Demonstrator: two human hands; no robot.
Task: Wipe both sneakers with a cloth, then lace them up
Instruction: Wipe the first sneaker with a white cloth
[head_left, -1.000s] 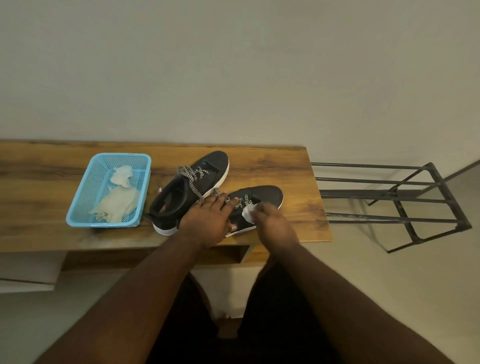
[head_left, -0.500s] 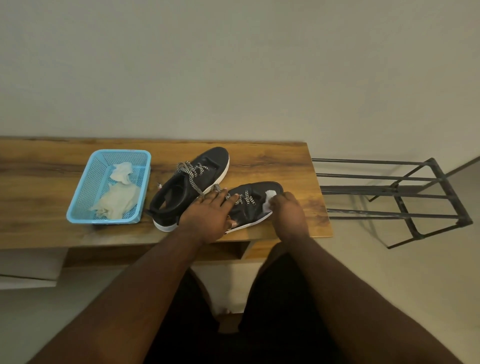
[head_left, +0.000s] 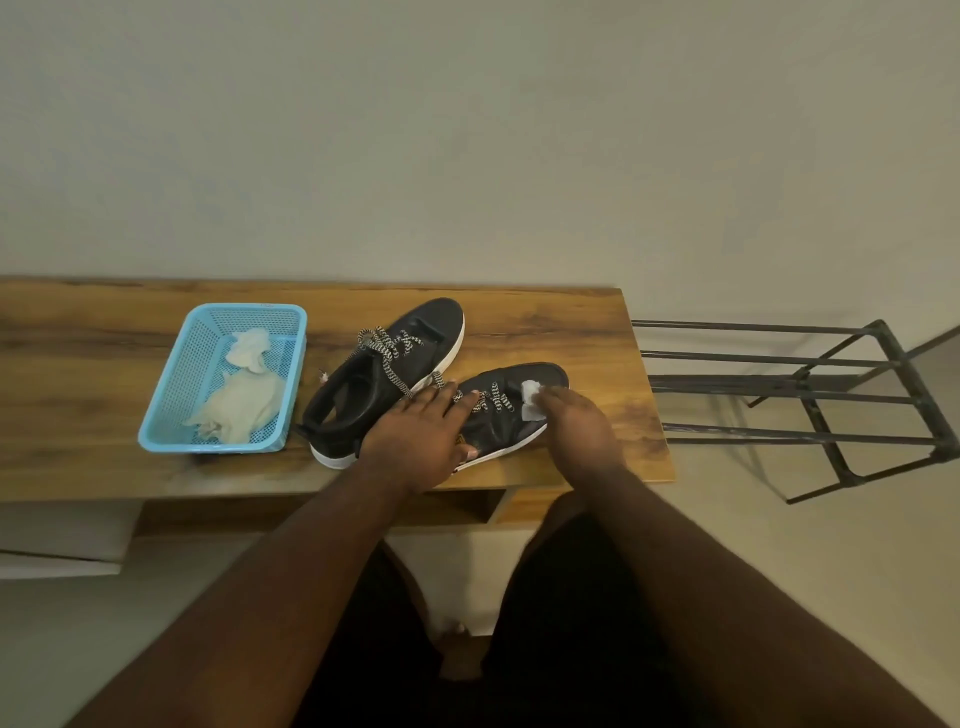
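The left hand (head_left: 415, 441) lay flat, fingers spread, on the near sneaker (head_left: 498, 415) on the desk (head_left: 597, 332). The right hand's (head_left: 576, 426) grip pinched a cloth (head_left: 531, 399) against its toe.

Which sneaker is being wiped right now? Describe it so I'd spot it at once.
On the wooden table, right of the blue basket, two black sneakers lie side by side. It is the right sneaker, nearer the table's end. Unlike its neighbour, it has a white cloth and both hands on it.
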